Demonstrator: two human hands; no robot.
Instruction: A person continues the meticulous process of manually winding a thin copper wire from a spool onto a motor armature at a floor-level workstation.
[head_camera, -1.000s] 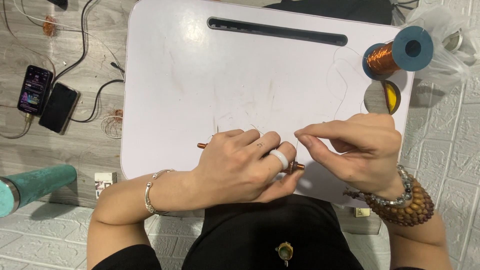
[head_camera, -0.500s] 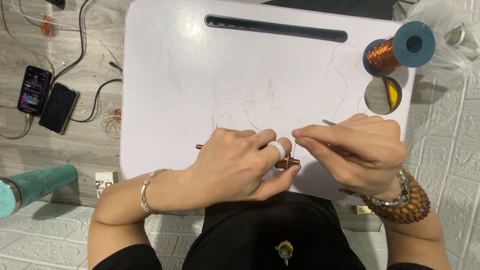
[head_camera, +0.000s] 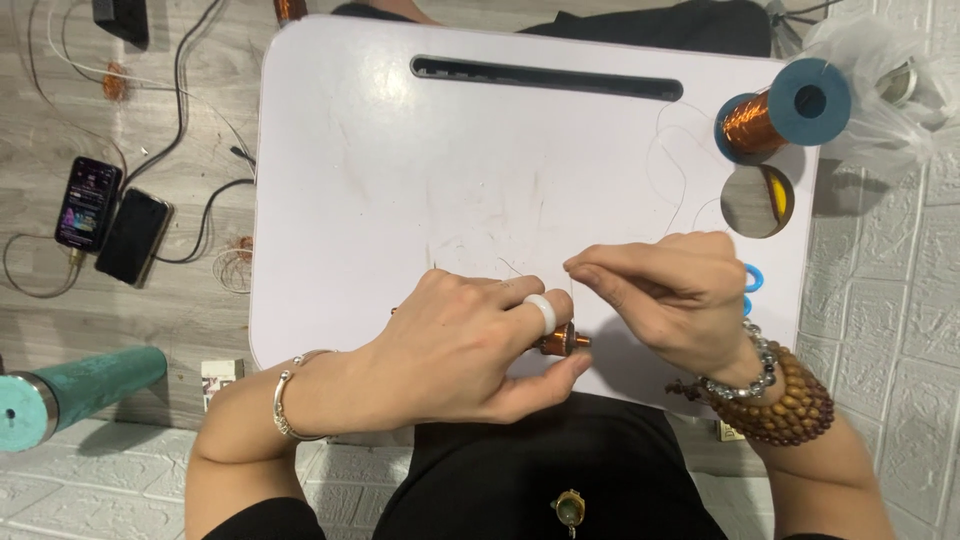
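My left hand (head_camera: 470, 345), with a white ring on one finger, is closed around a small copper-wound rod (head_camera: 560, 341) whose tip sticks out by the thumb. My right hand (head_camera: 675, 295) sits just right of it, its fingertips pinched together on a very thin wire (head_camera: 668, 165) that runs up toward a spool of copper wire (head_camera: 775, 112) with blue ends at the far right of the white lap table (head_camera: 420, 170). Both hands rest near the table's front edge.
A round hole with something yellow in it (head_camera: 757, 200) lies below the spool, and a long slot (head_camera: 545, 77) runs along the table's back. On the floor at left are two phones (head_camera: 110, 220), cables and a teal bottle (head_camera: 70, 395). A clear plastic bag (head_camera: 885, 85) lies at far right.
The right hand has lifted slightly away from the left hand, its pinched fingertips now up and to the right of the rod's tip. The left hand keeps its hold on the rod.
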